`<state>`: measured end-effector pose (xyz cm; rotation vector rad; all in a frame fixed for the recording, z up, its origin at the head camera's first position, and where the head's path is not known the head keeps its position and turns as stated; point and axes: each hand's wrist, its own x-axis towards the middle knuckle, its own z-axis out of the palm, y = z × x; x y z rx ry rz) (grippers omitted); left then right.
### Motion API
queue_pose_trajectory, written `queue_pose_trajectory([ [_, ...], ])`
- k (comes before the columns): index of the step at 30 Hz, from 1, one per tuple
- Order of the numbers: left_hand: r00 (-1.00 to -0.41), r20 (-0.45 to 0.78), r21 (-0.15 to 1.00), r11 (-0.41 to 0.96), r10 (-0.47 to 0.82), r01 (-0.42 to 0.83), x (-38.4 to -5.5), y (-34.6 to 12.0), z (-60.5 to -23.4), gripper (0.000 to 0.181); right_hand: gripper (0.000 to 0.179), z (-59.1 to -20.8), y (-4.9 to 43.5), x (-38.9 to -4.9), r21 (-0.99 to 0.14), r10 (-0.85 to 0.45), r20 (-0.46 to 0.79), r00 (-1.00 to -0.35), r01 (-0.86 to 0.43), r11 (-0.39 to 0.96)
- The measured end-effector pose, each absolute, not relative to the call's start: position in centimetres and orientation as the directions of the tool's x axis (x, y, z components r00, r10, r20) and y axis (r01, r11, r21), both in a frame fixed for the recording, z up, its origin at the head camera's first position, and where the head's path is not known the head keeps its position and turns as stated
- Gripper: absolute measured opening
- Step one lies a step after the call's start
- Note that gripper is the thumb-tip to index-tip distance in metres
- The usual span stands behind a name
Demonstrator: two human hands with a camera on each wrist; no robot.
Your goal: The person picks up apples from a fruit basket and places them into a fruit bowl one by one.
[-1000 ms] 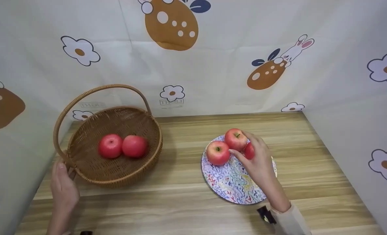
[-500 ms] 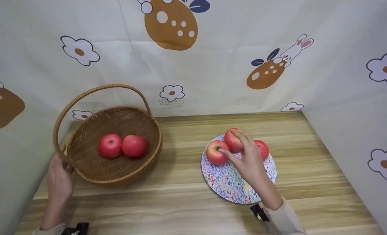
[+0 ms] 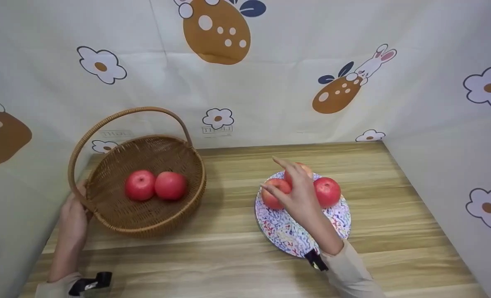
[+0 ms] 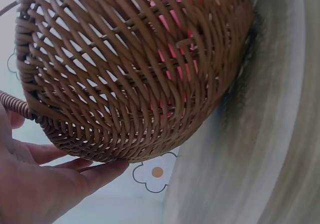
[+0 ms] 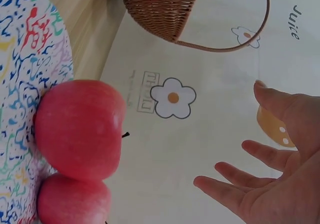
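From where I stand, taking twelve as the far side of the bench (image 3: 229,265), the right hand (image 3: 300,198) hangs over the patterned plate (image 3: 275,234), thumb and forefinger spread wide with nothing between them; the right wrist view shows its grip apart from the fruit. Round it sit three apples: the left-hand apple (image 3: 271,201) at nine o'clock, partly under the thumb, the rear apple (image 3: 306,168) at about twelve, partly behind the fingers, and the right-hand apple (image 3: 329,192) at three. All are round, so no long axis matters; the right hand is much the nearer. The wicker basket (image 3: 148,227) lies well apart at nine, holding two red apples (image 3: 140,186) side by side. At the basket's eight o'clock, the left hand (image 3: 72,220) rests fairly straight fingers against the wicker beside the handle's foot, not clenched round it.
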<state>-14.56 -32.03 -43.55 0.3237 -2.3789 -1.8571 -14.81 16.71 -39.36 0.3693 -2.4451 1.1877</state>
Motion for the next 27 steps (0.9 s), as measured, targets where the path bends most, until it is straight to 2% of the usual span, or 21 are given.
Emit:
queue_pose_trajectory([
  [10,-0.962,-0.151,0.959,0.203,-0.226,-0.198,-15.1,-32.6,-43.6,0.071,0.063,-39.1,14.7,-15.6,-0.693,-0.131,0.45,-0.883,-0.438,0.573],
  [16,-0.965,-0.114,0.965,0.206,-0.238,-0.165,-15.4,-32.7,-44.3,0.07,0.063,-38.9,13.4,-16.1,-0.695,-0.158,0.443,-0.883,-0.449,0.561],
  [23,-0.972,-0.1,0.988,0.094,-0.211,-0.122,-15.6,-32.7,-44.7,0.069,0.065,-38.3,11.8,-16.8,-0.7,-0.187,0.398,-0.898,-0.429,0.571],
  [27,-0.975,-0.053,0.985,0.148,-0.218,-0.086,-15.5,-32.7,-44.9,0.066,0.066,-38.0,10.9,-17.0,-0.72,-0.202,0.355,-0.913,-0.405,0.563],
])
